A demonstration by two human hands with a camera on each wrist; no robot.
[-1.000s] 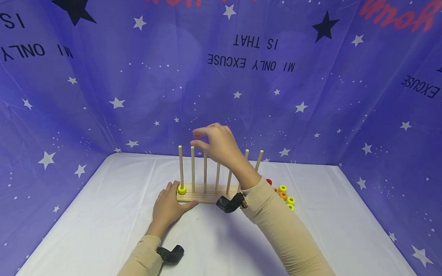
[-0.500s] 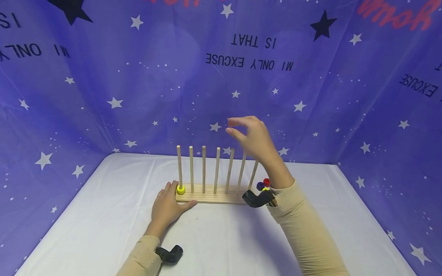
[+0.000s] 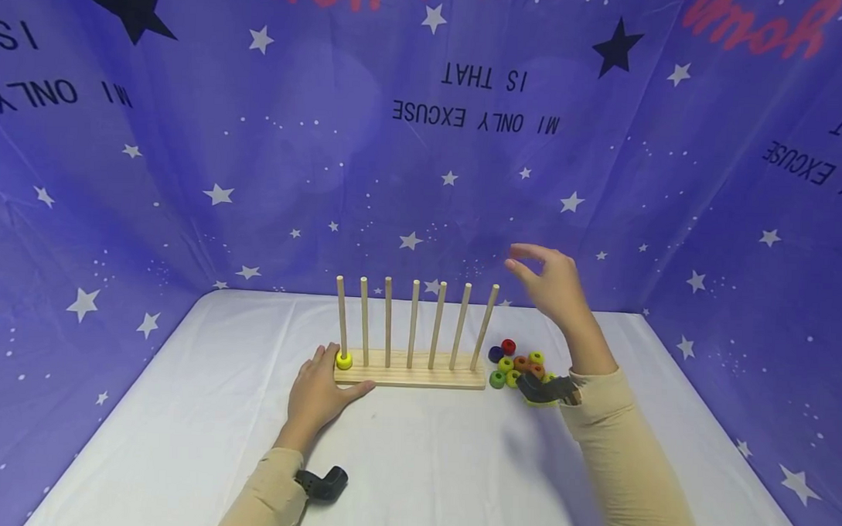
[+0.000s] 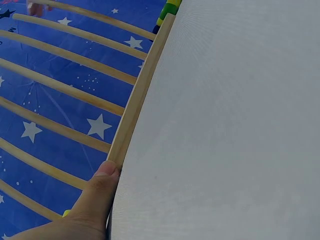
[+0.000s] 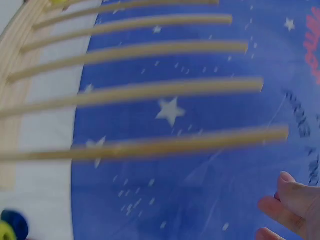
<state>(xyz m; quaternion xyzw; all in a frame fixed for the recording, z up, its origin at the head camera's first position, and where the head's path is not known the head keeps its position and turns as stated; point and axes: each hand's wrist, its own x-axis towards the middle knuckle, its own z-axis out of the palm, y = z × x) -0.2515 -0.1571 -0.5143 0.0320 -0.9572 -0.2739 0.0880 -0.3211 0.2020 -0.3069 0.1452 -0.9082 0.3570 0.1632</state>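
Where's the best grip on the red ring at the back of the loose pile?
Pinch the red ring by its outer rim, coming from above and behind. It lies flat at the pile's far edge; other rings crowd its near side, the peg rack stands to its left.

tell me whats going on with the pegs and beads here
A person's left hand rests on the left end of a wooden base with seven upright dowels. One yellow ring bead sits at the foot of the leftmost dowel. The right hand hangs empty in the air above a pile of coloured ring beads right of the base.
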